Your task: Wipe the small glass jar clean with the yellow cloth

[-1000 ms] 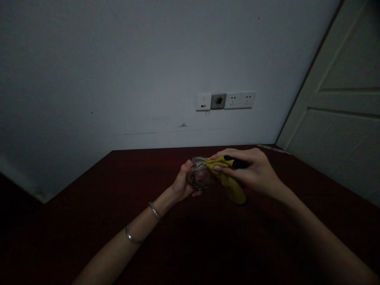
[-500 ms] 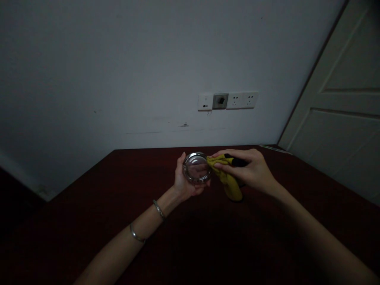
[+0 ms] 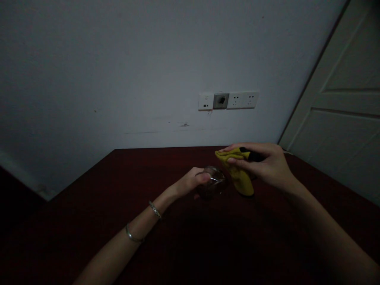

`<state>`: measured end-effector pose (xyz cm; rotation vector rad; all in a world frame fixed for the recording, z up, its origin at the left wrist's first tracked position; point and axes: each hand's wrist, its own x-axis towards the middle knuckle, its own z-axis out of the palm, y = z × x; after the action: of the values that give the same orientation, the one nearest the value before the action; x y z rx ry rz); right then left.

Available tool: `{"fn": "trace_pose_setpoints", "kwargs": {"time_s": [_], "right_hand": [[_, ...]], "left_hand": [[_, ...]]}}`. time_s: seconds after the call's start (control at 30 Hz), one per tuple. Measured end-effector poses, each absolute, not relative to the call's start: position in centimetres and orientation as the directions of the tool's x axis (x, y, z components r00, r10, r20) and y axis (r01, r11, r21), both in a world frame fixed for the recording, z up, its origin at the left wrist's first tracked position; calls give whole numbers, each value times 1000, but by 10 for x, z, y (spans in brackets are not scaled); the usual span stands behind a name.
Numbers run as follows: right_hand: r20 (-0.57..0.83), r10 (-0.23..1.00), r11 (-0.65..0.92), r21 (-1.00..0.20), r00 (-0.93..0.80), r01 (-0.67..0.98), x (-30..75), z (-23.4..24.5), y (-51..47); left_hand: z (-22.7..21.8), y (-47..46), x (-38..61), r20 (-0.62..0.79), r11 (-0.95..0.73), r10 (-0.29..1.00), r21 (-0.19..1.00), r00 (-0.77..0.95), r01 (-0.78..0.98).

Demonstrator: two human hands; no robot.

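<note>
My left hand (image 3: 190,183) is closed around a small clear glass jar (image 3: 213,185), held low just over the dark red table (image 3: 118,206). My right hand (image 3: 267,164) is to the right of it and a little higher, fingers pinched on a yellow cloth with a black edge (image 3: 239,174). The cloth hangs down beside the glass and is apart from it. Two silver bracelets sit on my left wrist.
A white wall rises behind the table, with a row of sockets and a switch plate (image 3: 228,100). A pale panelled door (image 3: 341,103) stands at the right. The room is dim.
My left hand has lowered the glass toward the table and turned it. My right hand has lifted the cloth off the glass, up and to the right.
</note>
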<state>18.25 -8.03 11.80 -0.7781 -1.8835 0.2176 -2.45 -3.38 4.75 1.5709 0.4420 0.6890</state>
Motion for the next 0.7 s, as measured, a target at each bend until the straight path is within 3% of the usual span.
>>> {"fn": "trace_pose_setpoints", "kwargs": {"time_s": [0.13, 0.23, 0.47, 0.7], "right_hand": [[710, 494, 866, -351, -502, 355, 183, 125, -89], [692, 433, 901, -316, -578, 297, 183, 129, -95], [663, 415, 909, -319, -623, 267, 179, 127, -95], [664, 506, 861, -419, -550, 287, 184, 125, -87]], "left_hand": [[49, -34, -23, 166, -204, 668, 978, 725, -35], [49, -32, -24, 186, -218, 674, 975, 715, -48], [46, -30, -25, 239, -226, 656, 967, 716, -116], [40, -30, -24, 262, -161, 672, 965, 692, -208]]}}
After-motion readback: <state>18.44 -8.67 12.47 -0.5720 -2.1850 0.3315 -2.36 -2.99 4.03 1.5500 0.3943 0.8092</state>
